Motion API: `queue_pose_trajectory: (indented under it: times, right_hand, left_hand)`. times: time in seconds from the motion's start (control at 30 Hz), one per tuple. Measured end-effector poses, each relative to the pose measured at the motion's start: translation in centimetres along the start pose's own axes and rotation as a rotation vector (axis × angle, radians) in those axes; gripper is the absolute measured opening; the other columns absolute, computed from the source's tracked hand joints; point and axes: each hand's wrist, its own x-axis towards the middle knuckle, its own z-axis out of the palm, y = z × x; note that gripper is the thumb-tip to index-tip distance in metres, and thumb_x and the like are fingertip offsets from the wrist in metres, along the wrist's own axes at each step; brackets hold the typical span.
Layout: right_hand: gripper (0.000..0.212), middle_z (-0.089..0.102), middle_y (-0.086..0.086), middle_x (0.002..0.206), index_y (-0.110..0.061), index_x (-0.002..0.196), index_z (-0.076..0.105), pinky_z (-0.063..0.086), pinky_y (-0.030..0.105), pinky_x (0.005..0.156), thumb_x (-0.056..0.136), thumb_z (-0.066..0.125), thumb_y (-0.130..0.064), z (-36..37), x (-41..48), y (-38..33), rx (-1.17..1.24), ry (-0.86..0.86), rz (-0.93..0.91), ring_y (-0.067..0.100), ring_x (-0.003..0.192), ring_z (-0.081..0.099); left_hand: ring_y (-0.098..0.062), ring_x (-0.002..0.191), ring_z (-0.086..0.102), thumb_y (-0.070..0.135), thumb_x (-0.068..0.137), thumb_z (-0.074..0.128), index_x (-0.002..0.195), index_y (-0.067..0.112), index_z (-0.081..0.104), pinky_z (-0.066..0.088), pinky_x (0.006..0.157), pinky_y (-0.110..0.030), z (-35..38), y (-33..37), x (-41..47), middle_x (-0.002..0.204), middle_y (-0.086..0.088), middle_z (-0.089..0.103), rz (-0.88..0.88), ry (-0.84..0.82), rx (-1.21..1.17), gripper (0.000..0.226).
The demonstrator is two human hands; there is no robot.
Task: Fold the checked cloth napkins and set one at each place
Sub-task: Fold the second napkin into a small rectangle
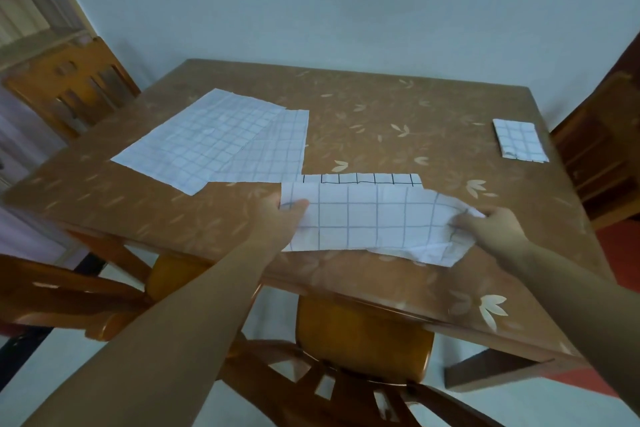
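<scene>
**Operator:** Where's the checked napkin point(374, 218) I'm working on?

**Spotter:** It lies across the near middle of the surface point(381, 107), right in front of you, doubled over along its length. A narrow strip of the lower layer, with darker lines, shows along its far edge.

**Operator:** And my hands?

**Spotter:** Your left hand point(277, 215) pinches the napkin's left end, with the thumb on top and the fingers tucked under the cloth. Your right hand point(491, 225) grips the right end, fingers closed on a bunch of fabric. The cloth is crumpled there, and its near right corner sags rumpled toward the near edge of the surface.

**Operator:** What about the other napkins?

**Spotter:** Two lie opened flat at the far left and overlap along one side: the larger flat napkin point(197, 139) on the left and the second flat napkin point(277, 152) just right of it. The second one's near corner comes close to the far left corner of the cloth you hold. A small folded napkin point(519, 140) sits well apart at the far right, near the right edge of the surface and in front of the right chair point(595, 156).

**Operator:** Any other chairs?

**Spotter:** The near chair point(363, 340) is tucked under the near edge below your arms. The far-left chair point(69, 87) stands beside the flat napkins.
</scene>
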Motion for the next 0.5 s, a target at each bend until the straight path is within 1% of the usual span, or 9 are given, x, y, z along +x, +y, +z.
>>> queue_pose_trajectory:
  times: [0.07,0.13,0.17,0.23,0.27,0.33,0.37,0.43,0.5]
  right_hand:
    - [0.023,0.066,0.007,0.097,-0.005,0.101,0.066,0.051,0.036,0.077,0.080,0.074,-0.011,0.2,1.0,0.0,0.131,0.009,0.018,0.024,0.085,0.062]
    - [0.023,0.065,0.008,0.103,-0.008,0.102,0.063,0.051,0.040,0.084,0.081,0.073,-0.009,0.4,1.9,0.4,0.110,-0.047,0.066,0.026,0.093,0.062]
    - [0.025,0.065,0.010,0.105,-0.007,0.104,0.062,0.052,0.041,0.087,0.081,0.073,-0.009,0.6,2.4,0.8,0.093,-0.077,0.102,0.028,0.096,0.063]
    - [0.035,0.067,0.012,0.109,-0.003,0.109,0.063,0.052,0.048,0.092,0.078,0.075,-0.015,0.7,3.4,1.1,0.119,-0.104,0.162,0.032,0.099,0.065]
    - [0.039,0.067,0.013,0.111,-0.002,0.112,0.063,0.053,0.050,0.092,0.078,0.075,-0.016,0.7,4.0,1.1,0.161,-0.118,0.173,0.033,0.099,0.066]
    - [0.039,0.068,0.013,0.113,-0.001,0.118,0.061,0.053,0.051,0.091,0.082,0.071,-0.013,0.8,4.8,0.6,0.278,-0.144,0.192,0.034,0.098,0.067]
    - [0.038,0.068,0.013,0.114,-0.002,0.120,0.060,0.053,0.051,0.091,0.085,0.069,-0.012,0.8,5.1,0.3,0.331,-0.154,0.202,0.034,0.099,0.067]
    - [0.035,0.069,0.012,0.114,-0.005,0.122,0.060,0.053,0.049,0.090,0.088,0.065,-0.012,0.8,5.9,0.0,0.387,-0.181,0.223,0.033,0.100,0.067]
    - [0.033,0.070,0.012,0.113,-0.007,0.122,0.060,0.052,0.049,0.091,0.090,0.063,-0.014,0.8,6.7,0.1,0.393,-0.216,0.270,0.033,0.101,0.067]
  left_hand:
    - [-0.012,0.088,0.054,0.027,0.093,0.064,0.104,0.021,0.057,0.042,0.072,-0.021,0.3,0.0,0.7,0.093,0.006,0.057,0.020,0.032,0.020,0.015]
    - [-0.011,0.088,0.052,0.027,0.093,0.065,0.105,0.022,0.059,0.039,0.066,-0.014,0.4,0.1,1.3,0.089,0.009,0.055,0.041,0.057,0.046,0.014]
    - [-0.012,0.087,0.052,0.027,0.092,0.065,0.102,0.021,0.061,0.040,0.066,-0.016,0.5,0.0,1.8,0.085,0.011,0.055,0.033,0.064,0.043,0.012]
    - [-0.015,0.088,0.058,0.029,0.089,0.069,0.088,0.022,0.064,0.048,0.073,-0.025,0.5,-0.2,2.8,0.082,0.010,0.061,0.006,0.077,-0.004,0.009]
    - [-0.016,0.090,0.062,0.034,0.085,0.072,0.084,0.024,0.066,0.052,0.078,-0.030,0.5,-0.2,3.2,0.085,0.008,0.066,-0.025,0.073,-0.051,0.012]
    - [-0.015,0.096,0.066,0.048,0.072,0.079,0.093,0.026,0.071,0.055,0.085,-0.037,0.3,-0.3,3.9,0.096,0.006,0.072,-0.104,0.016,-0.135,0.032]
    - [-0.016,0.097,0.067,0.050,0.069,0.081,0.097,0.025,0.071,0.056,0.086,-0.039,0.4,-0.4,4.1,0.100,0.005,0.072,-0.148,-0.026,-0.165,0.038]
    - [-0.019,0.098,0.068,0.041,0.073,0.082,0.099,0.022,0.070,0.056,0.087,-0.040,0.7,-0.8,4.4,0.104,0.002,0.072,-0.212,-0.106,-0.191,0.034]
    - [-0.022,0.100,0.067,0.037,0.074,0.082,0.105,0.016,0.070,0.055,0.090,-0.042,1.0,-1.3,4.6,0.106,0.000,0.072,-0.254,-0.155,-0.173,0.039]
